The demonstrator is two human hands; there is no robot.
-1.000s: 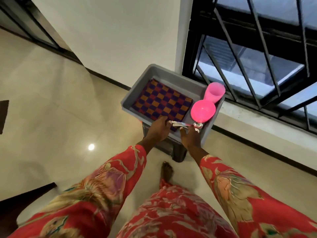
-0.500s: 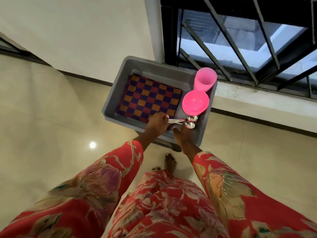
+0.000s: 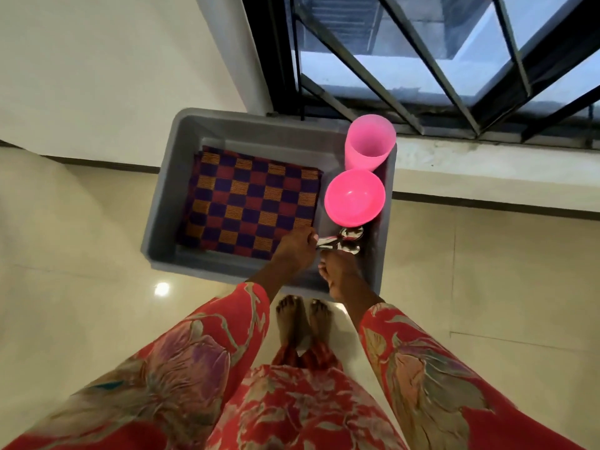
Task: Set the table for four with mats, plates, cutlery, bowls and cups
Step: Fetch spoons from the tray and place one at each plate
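Over the grey bin (image 3: 227, 131), left hand (image 3: 297, 251) grips spoons (image 3: 347, 240); right hand (image 3: 339, 274) curls on its rim; mats (image 3: 250, 203), bowl (image 3: 354, 196), cup (image 3: 369, 141) inside.

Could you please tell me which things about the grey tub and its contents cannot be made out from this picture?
- Spoon handles and their count: head view, covered by the left hand.
- Right hand grip: its fingertips are turned away from the camera.
- Number of checked mats in the stack: only the top one shows.
- What the grey tub rests on: hidden beneath it.
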